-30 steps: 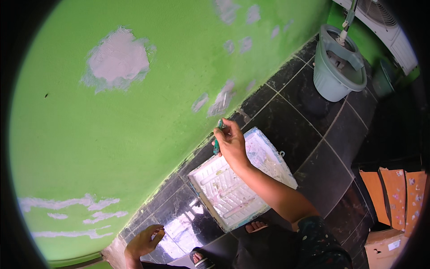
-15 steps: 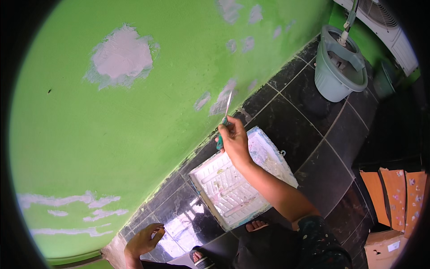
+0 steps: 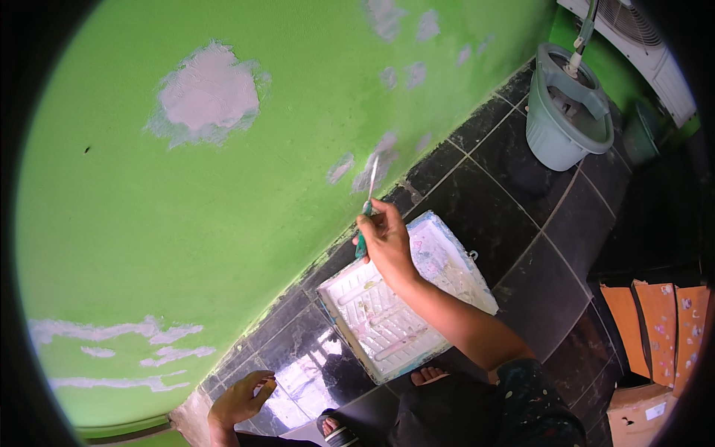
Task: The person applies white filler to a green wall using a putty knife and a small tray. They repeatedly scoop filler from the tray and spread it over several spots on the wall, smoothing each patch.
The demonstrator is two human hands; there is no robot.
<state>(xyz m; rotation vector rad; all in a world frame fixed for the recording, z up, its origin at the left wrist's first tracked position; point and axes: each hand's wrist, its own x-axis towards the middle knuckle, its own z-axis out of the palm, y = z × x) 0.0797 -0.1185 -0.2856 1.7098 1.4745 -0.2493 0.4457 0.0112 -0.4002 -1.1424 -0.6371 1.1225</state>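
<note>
My right hand [image 3: 387,242] is closed around the green handle of a putty knife [image 3: 373,179]. Its thin blade, seen nearly edge-on, points up toward a whitish filler patch [image 3: 386,144] low on the green wall [image 3: 261,194]; I cannot tell whether it touches. Beneath my right forearm, a white roller tray [image 3: 380,331] smeared with paint lies on the dark tiles. At the lower left, my left hand [image 3: 242,400] hangs near the wall's foot with fingers loosely bent, thumb apart, and nothing visible in it.
A large filler patch [image 3: 212,93] and long streaks [image 3: 112,330] mark the wall. A grey mop bucket [image 3: 558,127] stands at the upper right, beside a white fan unit [image 3: 633,45]. Orange panels [image 3: 655,328] and a cardboard box [image 3: 637,413] sit at the right. My sandalled foot [image 3: 333,427] is below.
My right hand has drawn slightly down and left with the putty knife, whose blade now stands more upright and lower on the wall patch. My left hand stays put.
</note>
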